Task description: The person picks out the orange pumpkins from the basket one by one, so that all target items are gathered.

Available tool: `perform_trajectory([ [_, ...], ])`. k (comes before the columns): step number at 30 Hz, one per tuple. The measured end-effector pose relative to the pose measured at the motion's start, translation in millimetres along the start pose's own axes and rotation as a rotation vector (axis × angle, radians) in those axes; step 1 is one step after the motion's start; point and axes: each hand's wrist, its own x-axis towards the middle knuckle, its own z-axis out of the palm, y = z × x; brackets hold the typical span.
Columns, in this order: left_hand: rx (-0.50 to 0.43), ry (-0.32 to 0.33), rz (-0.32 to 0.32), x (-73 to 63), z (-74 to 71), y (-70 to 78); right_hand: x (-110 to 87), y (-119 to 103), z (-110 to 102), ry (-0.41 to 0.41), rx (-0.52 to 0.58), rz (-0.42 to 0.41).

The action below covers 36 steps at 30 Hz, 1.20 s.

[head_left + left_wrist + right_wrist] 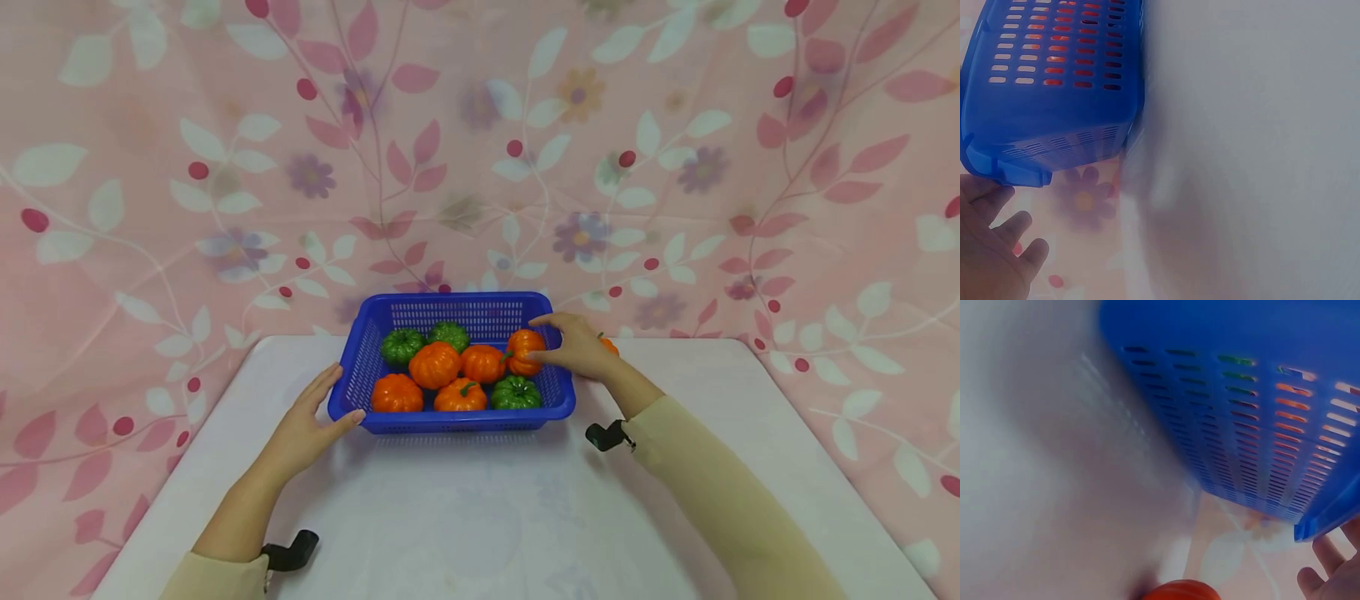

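Observation:
A blue plastic basket (457, 423) stands on the table with several small orange and green pumpkins in it. At its right end my right hand (577, 348) holds an orange pumpkin (524, 350) between thumb and fingers, just inside the rim. That pumpkin's stem points left, toward another orange pumpkin (483, 364). My left hand (303, 429) rests at the basket's front left corner, thumb by the front rim and fingers fairly straight along the left side. From the left wrist, those fingers (1022, 228) show right at the rim. The right wrist view hides the held pumpkin behind the basket wall.
Another orange pumpkin (609, 345) lies outside the basket on the right, partly hidden behind my right hand and wrist. A white cloth covers the table (465, 517). Behind it hangs a pink flowered curtain (465, 167), close to the basket's back.

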Motion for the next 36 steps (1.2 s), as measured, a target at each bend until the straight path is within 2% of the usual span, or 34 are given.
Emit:
perform_trajectory([
  [6,-0.003,0.003,0.001,0.0,0.4,-1.3,7.4,-2,4,-0.047,-0.015,0.021],
  [10,0.000,0.006,0.001,-0.1,0.1,-0.2,10.2,-4,4,-0.069,-0.086,0.024],
  [13,0.000,0.007,-0.002,-0.4,-0.4,1.0,11.5,-6,4,-0.070,-0.135,0.035],
  [18,0.000,0.005,-0.003,-1.0,-0.2,0.7,12.0,-8,4,-0.050,-0.153,0.064],
  [25,0.003,0.006,0.015,-0.3,1.4,-2.1,6.6,-7,-1,-0.013,-0.067,0.079],
  [33,0.008,0.009,0.009,-1.1,1.0,-1.2,-9.1,-18,-24,0.036,0.006,0.034],
  [36,0.008,0.010,0.011,-1.2,1.6,-1.1,-19.5,-20,-33,0.061,0.051,0.059],
])
